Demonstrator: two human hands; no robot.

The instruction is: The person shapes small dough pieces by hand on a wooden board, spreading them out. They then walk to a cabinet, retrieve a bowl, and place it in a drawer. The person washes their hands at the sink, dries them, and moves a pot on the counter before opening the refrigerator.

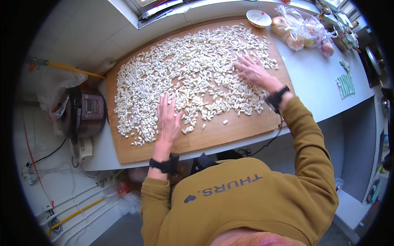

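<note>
A great many small white, ridged dough pieces [184, 61] lie spread over a large wooden board [203, 141] on the counter. My left hand [168, 120] rests over the lower left part of the spread, with fingers apart and dough pieces on both sides. At the right part of the board, my right hand [254, 72] lies among the pieces with its fingers spread. Neither hand grips anything that I can see; what lies beneath the palms is hidden. A few loose pieces sit near the board's front edge.
Beyond the board's far right corner stands a white bowl [258, 18] with white powder inside. Clear plastic bags of fruit [295, 40] and a green-striped cloth [344, 86] are on the white counter [317, 80]. A dark electric cooker [87, 112] stands close to the board's left edge.
</note>
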